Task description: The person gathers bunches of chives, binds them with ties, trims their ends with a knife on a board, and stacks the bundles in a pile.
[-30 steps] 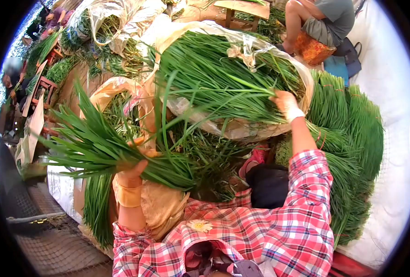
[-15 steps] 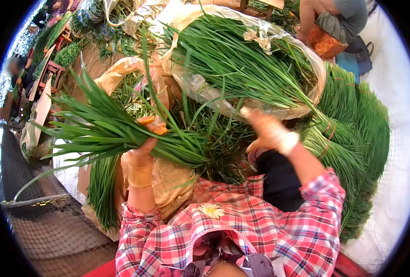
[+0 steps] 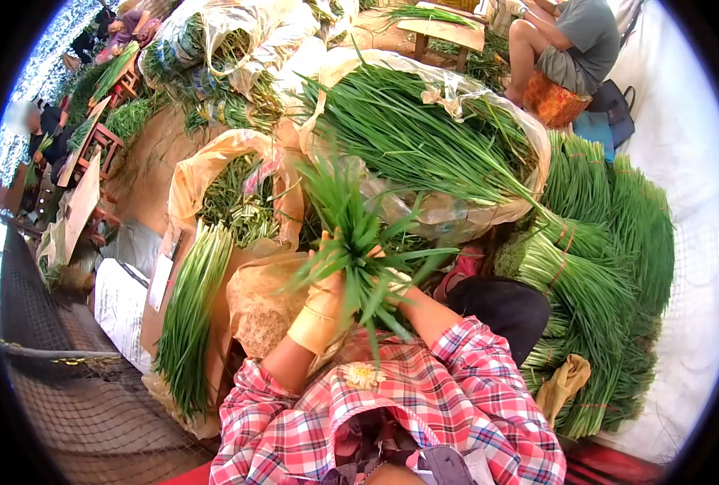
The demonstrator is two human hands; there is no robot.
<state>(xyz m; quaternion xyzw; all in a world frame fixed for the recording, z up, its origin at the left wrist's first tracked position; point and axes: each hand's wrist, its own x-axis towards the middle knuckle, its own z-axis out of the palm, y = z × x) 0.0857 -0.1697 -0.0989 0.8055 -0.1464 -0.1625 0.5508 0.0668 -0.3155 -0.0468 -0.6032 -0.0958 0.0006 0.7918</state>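
A bunch of garlic chives (image 3: 359,250) stands on end between my hands, its leaf tips fanning up towards the camera. My left hand (image 3: 325,293) is closed round its left side. On the right side my right hand (image 3: 395,280) grips the same bunch, its fingers partly covered by leaves. Below and left, a trimmed pile of garlic chives (image 3: 191,311) lies with pale stems pointing away from me. A plastic-lined bag (image 3: 456,214) full of long loose chives lies beyond my hands.
A smaller bag (image 3: 183,182) of leaf scraps stands ahead on the left. Tied bundles (image 3: 602,250) are stacked to my right, beside a brown cloth-like piece (image 3: 563,384). A seated person (image 3: 574,48) is at the far right, with small wooden stools (image 3: 101,149) at far left.
The bunch has swung from lying sideways at the left to upright in front of me. My right hand, empty before, has come in from the right and now holds it too.
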